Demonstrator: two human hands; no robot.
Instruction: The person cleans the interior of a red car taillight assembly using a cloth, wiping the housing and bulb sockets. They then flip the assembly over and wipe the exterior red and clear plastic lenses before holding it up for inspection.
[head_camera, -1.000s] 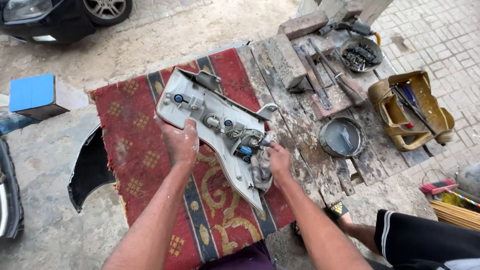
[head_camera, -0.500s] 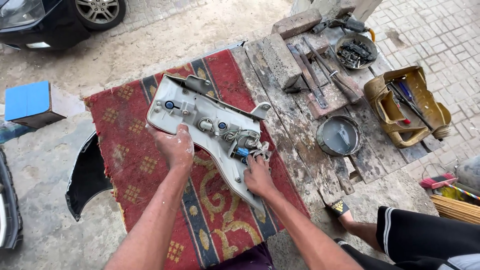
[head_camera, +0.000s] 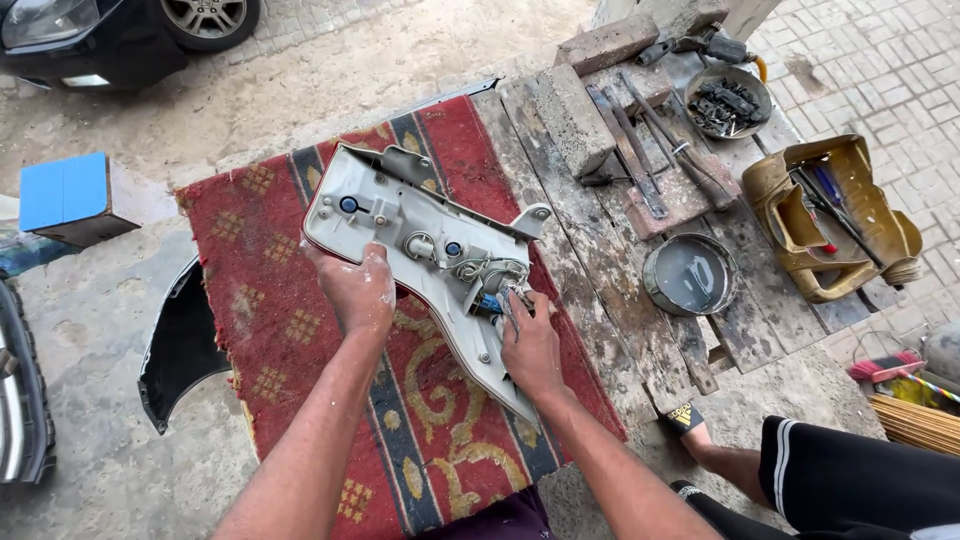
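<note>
Car tail light housing lies back-up on red rug, bulb holes easy to reach. Left hand presses housing edge, steadying. Right hand pinches wire plug at housing middle.

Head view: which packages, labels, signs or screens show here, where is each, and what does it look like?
Blue box: on the ground at far left, beside the red rug; rectangular, bright blue top, dark brown side.
Cut yellow jug: on the wooden bench at right, lying open, holding tools.
No signs or screens.

Head view, steeply down, close overhead
</note>
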